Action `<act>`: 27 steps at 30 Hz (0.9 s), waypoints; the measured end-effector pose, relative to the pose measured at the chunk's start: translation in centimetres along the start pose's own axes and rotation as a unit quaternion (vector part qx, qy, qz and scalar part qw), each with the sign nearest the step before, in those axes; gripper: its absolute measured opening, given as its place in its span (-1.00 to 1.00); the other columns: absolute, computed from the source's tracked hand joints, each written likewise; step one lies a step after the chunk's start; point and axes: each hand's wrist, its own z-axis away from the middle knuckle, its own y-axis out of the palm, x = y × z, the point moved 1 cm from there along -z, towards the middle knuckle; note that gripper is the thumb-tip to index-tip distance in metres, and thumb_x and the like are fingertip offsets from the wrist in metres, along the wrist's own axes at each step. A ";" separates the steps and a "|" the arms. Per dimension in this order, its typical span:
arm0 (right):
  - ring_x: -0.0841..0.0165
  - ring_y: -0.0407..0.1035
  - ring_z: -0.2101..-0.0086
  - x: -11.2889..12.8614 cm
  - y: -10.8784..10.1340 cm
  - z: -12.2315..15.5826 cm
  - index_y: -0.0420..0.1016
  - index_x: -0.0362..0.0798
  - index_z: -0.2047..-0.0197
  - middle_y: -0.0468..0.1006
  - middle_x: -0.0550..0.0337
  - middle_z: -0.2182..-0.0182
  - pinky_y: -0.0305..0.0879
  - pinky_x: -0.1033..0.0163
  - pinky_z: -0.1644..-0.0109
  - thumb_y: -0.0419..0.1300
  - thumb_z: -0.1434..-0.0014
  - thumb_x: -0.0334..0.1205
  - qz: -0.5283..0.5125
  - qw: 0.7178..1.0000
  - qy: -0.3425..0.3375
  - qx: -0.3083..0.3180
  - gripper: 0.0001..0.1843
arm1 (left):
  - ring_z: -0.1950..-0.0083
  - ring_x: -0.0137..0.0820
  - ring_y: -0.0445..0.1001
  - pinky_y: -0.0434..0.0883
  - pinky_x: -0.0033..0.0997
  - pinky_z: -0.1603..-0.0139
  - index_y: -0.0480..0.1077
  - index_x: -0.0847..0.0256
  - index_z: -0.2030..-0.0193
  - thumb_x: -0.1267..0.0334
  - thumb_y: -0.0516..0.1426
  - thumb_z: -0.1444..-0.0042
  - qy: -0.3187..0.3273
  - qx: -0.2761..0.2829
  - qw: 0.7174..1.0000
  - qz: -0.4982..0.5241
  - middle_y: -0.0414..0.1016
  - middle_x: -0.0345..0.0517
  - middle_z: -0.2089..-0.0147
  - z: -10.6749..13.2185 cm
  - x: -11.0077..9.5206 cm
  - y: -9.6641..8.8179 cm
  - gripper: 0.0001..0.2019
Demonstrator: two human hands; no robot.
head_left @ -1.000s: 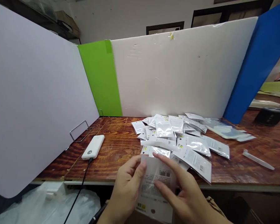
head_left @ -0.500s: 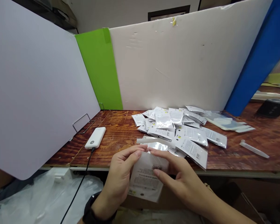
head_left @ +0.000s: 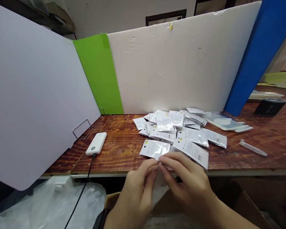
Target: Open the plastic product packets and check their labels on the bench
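My left hand (head_left: 140,187) and my right hand (head_left: 188,178) meet just in front of the table's near edge, their fingertips pinched together. Between and below them a pale part of a clear-wrapped packet (head_left: 159,183) shows; most of it is hidden by my fingers. Just beyond the fingertips a flat white packet (head_left: 154,148) with a printed card lies on the table. To its right rests another packet (head_left: 192,151), its corner close to my right hand. Behind these, several similar packets (head_left: 165,122) lie in a loose heap.
A white power bank (head_left: 96,143) with a black cable lies at left. Clear plastic sleeves (head_left: 225,121) and a translucent plastic stick (head_left: 252,148) lie at right, with a black speaker (head_left: 270,107) farther off. White boards (head_left: 176,70) wall the table (head_left: 124,136). Plastic bags (head_left: 47,203) sit below left.
My hands have drawn together at the fingertips, and the packet between them has gone mostly out of sight. The pale strip above my fingers no longer shows. The view has shifted slightly.
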 end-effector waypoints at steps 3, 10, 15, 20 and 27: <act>0.30 0.47 0.32 0.0 -0.1 0.0 0.45 -0.11 0.13 0.54 0.04 0.31 0.47 0.22 0.27 0.11 -0.18 -0.49 -0.017 1.000 0.014 0.007 -0.79 | 0.00 -0.40 0.48 0.36 -0.47 0.00 0.24 0.04 -0.18 0.34 -0.08 -0.31 0.020 0.017 0.999 -0.033 0.51 -0.14 -0.06 0.1 -0.1 0.1 -0.66; 0.33 0.48 0.39 -0.1 0.1 -0.1 0.49 -0.11 0.25 0.57 0.08 0.37 0.46 0.25 0.34 0.07 -0.19 -0.48 -0.033 0.998 0.020 0.040 -0.81 | 0.18 -0.39 0.55 0.41 -0.51 0.18 0.25 0.11 -0.11 0.42 -0.11 -0.26 0.059 0.002 0.986 -0.158 0.58 -0.11 0.11 0.1 -0.1 0.2 -0.67; 0.34 0.46 0.45 -0.5 0.2 0.0 0.49 -0.10 0.30 0.56 0.09 0.43 0.42 0.28 0.40 0.03 -0.19 -0.48 -0.033 0.995 0.030 0.089 -0.78 | 0.27 -0.33 0.57 0.40 -0.47 0.30 0.25 0.13 -0.07 0.42 -0.13 -0.25 0.057 0.018 0.973 -0.222 0.60 -0.13 0.20 0.2 0.1 0.1 -0.68; 0.38 0.43 0.50 -0.6 0.2 0.0 0.47 -0.08 0.35 0.53 0.13 0.49 0.36 0.34 0.44 0.02 -0.16 -0.50 -0.016 0.994 0.024 0.102 -0.76 | 0.29 -0.32 0.55 0.36 -0.45 0.33 0.29 0.09 -0.05 0.38 -0.13 -0.26 0.014 0.046 0.976 -0.214 0.58 -0.16 0.24 0.2 0.3 0.2 -0.69; 0.39 0.42 0.58 -1.0 0.0 -0.4 0.37 -0.05 0.48 0.48 0.22 0.61 0.37 0.33 0.51 0.07 -0.16 -0.31 -0.165 0.952 0.251 0.062 -0.81 | -0.06 -0.33 0.45 0.32 -0.37 -0.05 0.26 0.04 -0.11 0.31 -0.06 -0.27 -0.038 0.036 0.994 -0.097 0.51 -0.12 -0.05 -0.2 0.8 -0.4 -0.70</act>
